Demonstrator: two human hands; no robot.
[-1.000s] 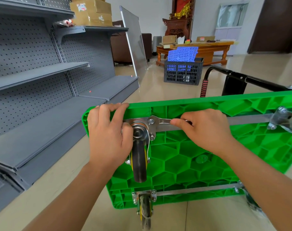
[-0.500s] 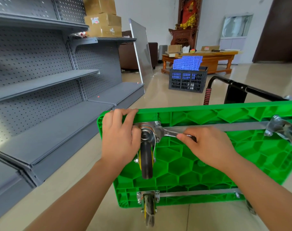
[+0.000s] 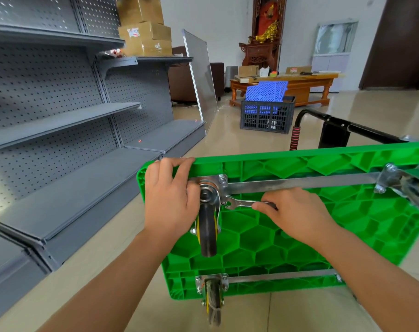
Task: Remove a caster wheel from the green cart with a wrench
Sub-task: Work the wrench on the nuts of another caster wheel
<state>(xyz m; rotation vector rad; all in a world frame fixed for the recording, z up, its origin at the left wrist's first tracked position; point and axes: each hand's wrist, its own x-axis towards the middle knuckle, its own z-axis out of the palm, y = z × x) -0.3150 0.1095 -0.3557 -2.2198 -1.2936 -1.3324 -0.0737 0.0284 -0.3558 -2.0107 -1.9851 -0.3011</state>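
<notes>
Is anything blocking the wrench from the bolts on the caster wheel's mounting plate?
Nothing visible does. The right hand holds the wrench, its open end at the plate's lower right bolt. The left hand grips the green cart edge, covering the plate's left side beside the caster wheel.

Only the person's two forearms and hands showed, entering from the near edge of the scene. Both forearms were bare up to the frame edge, with no sleeve visible on either. The left hand [image 3: 170, 202] wore no glove, ring or watch, and its wrist carried no band. The right hand [image 3: 297, 214] was likewise ungloved, with no ring on the fingers that showed and nothing at the wrist. The fingernails that could be seen looked short and unpainted.
</notes>
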